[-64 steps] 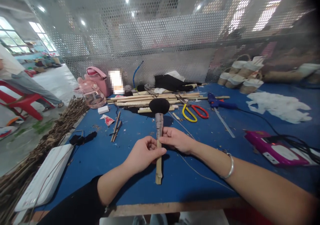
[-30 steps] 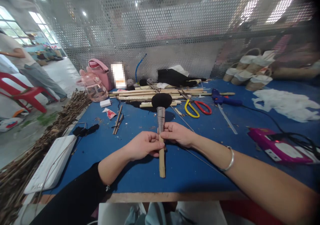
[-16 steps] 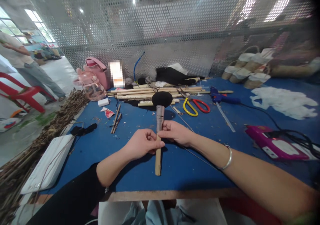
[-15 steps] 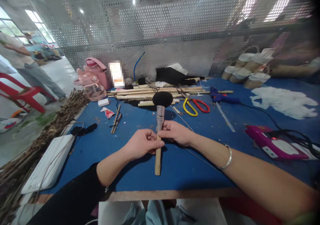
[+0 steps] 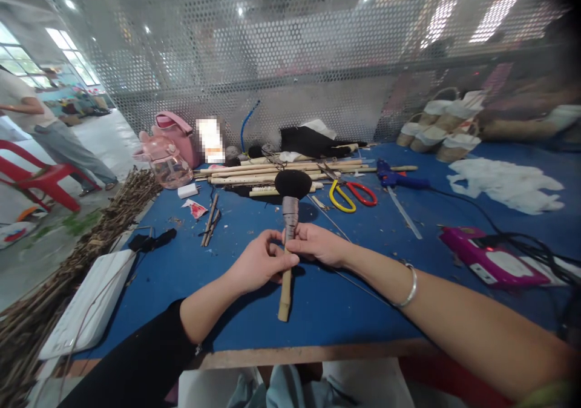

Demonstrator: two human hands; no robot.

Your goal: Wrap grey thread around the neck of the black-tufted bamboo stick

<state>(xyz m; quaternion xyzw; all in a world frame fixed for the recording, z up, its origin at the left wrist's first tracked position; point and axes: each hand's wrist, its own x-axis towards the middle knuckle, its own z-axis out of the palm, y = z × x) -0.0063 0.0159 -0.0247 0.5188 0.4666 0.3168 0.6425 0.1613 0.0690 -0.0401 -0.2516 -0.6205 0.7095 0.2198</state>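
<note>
A wooden stick [image 5: 285, 296] with a round black fabric-like head [image 5: 293, 184] is held upright-looking over the table. Grey wrapping [image 5: 290, 209] winds around its upper part, just below the head. My left hand [image 5: 261, 259] is closed around the stick's middle, thumb across the front. Against the lower end of the wrapping, my right hand [image 5: 313, 243] is closed with its fingertips pinching at the stick. What exactly those fingertips hold besides the stick is hidden. A thin grey cord [image 5: 363, 287] runs past the right hand toward the lower right.
Scissors [image 5: 353, 194] and a blue glue gun [image 5: 399, 178] lie behind my hands, near bundled wooden sticks [image 5: 254, 171]. A magenta device [image 5: 490, 256] with cables is right, a white power strip-like box [image 5: 91, 302] left. A perforated metal screen [image 5: 290, 51] stands behind.
The stick has turned slightly in my hands, its lower end shifting a little left. My left fingers have moved up nearer the wrapping. The view has shifted slightly.
</note>
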